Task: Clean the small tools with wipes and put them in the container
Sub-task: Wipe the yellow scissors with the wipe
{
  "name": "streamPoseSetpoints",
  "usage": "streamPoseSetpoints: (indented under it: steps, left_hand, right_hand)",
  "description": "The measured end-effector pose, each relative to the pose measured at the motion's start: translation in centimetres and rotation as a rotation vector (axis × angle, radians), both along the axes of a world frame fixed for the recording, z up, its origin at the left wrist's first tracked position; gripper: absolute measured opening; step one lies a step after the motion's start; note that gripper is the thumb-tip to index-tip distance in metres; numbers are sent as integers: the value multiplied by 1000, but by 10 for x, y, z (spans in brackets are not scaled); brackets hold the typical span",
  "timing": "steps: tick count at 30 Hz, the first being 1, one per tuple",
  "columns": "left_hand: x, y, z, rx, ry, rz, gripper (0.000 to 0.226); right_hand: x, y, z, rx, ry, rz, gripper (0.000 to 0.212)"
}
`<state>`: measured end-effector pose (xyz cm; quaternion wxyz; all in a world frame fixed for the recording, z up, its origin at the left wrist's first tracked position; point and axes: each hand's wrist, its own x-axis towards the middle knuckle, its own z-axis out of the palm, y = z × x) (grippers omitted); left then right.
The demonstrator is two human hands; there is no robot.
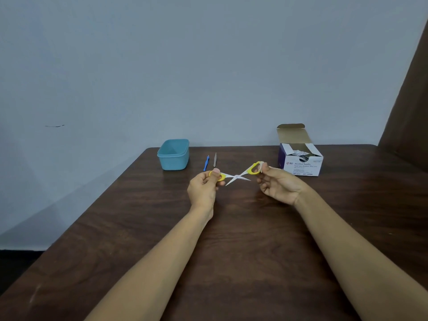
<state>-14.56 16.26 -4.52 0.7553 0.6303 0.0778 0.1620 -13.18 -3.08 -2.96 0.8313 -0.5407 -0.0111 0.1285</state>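
Small scissors point(236, 177) with yellow handles hang spread wide open above the table. My left hand point(203, 189) pinches the left yellow handle loop. My right hand point(279, 186) grips the right handle loop, and a bit of white wipe point(262, 166) shows at those fingers. The blades cross in the middle with their tips pointing down toward the table. A blue-handled tool point(206, 163) and a grey metal tool point(215, 159) lie side by side behind my left hand. The light blue container point(173, 154) stands open at the back, left of those tools.
An open box of alcohol swabs point(301, 159), its lid flap up, stands at the back right on the dark wooden table point(231, 239). The table's left edge runs diagonally toward me. A plain wall rises behind it, and a brown panel point(410, 112) stands at far right.
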Motion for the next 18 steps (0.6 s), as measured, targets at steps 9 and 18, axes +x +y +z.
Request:
streamPoseSetpoints:
  steps: [9,18]
  left_hand:
    - [-3,2,1,46,-27,6,11]
    - [-6,-1,3,123,-102,-75,4]
  right_hand:
    - [-6,-23,13,-292,3,187,26]
    - [-5,-23,44,-975,69,329,18]
